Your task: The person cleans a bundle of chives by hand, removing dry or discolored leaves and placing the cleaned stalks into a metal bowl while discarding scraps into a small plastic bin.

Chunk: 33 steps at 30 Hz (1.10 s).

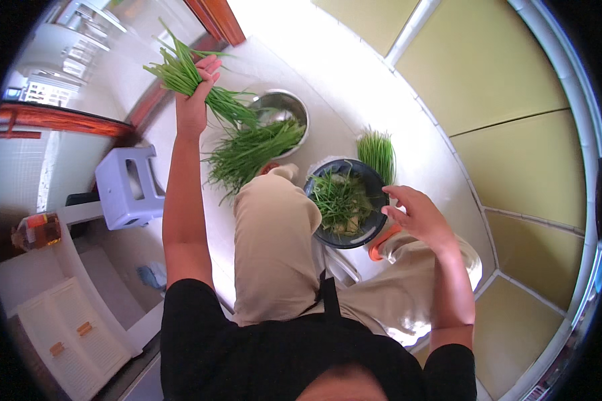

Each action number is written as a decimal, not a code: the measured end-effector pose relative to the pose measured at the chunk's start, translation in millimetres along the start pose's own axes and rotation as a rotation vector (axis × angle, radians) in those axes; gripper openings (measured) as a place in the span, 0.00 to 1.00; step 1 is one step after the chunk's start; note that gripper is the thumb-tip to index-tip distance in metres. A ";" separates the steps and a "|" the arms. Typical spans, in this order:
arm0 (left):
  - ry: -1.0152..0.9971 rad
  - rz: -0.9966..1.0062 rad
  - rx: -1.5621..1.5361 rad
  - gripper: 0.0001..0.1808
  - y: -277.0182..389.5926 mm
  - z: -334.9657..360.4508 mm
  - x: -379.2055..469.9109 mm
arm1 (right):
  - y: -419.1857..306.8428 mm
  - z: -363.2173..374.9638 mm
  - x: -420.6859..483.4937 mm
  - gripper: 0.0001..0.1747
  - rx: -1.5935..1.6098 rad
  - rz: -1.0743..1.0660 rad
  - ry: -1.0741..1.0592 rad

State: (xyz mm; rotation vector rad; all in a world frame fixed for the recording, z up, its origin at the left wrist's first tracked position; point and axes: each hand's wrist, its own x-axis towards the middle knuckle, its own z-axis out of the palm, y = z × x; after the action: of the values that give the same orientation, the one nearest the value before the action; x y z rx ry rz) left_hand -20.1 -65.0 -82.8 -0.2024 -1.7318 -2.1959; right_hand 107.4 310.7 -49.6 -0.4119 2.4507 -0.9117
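My left hand (200, 92) is raised over the floor, closed around a bunch of long green leafy stalks, perhaps Chinese chives (180, 72). Below it, more green stalks (246, 150) lie partly over the rim of a steel bowl (301, 108). My right hand (416, 215) has thumb and fingers apart, with nothing between them, beside the right rim of a dark round basin (348, 243). Loose green leaves and yellowish scraps (341, 200) lie in this basin. Just beyond it, another bundle of stalks (376, 153) rests on the floor.
A lavender plastic stool (115, 188) stands left, by a wooden-framed glass door (70, 120). Farther left are a bottle of amber liquid (39, 230) and an open book (75, 336). Yellow-green panels (506, 100) line the right side. My bent knees flank the basin.
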 end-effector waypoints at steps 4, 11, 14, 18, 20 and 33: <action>-0.080 0.233 -0.002 0.05 35.8 30.5 8.3 | 1.6 7.7 21.2 0.19 0.083 -0.078 0.257; -0.374 0.122 -0.185 0.07 68.7 93.6 -25.2 | -46.4 12.7 30.1 0.22 0.338 -0.349 0.713; -0.347 0.065 -0.203 0.07 84.4 131.6 -51.6 | -62.0 6.8 12.2 0.26 0.375 -0.407 0.824; -0.474 0.070 -0.295 0.08 91.5 152.7 -67.9 | -62.9 7.3 -8.0 0.31 0.310 -0.460 0.932; -0.452 0.055 -0.300 0.09 94.1 156.3 -77.6 | -63.7 10.7 -17.0 0.32 0.314 -0.467 0.956; -0.251 -0.241 -1.088 0.03 95.6 142.0 -63.1 | -35.2 49.9 -29.2 0.27 0.996 -0.297 0.854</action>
State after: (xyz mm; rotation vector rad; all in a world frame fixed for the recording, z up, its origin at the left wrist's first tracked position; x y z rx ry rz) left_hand 58.5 63.5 20.2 -0.5500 -0.4645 -3.1722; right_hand 162.5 271.5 -48.8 0.0122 2.1571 -2.6567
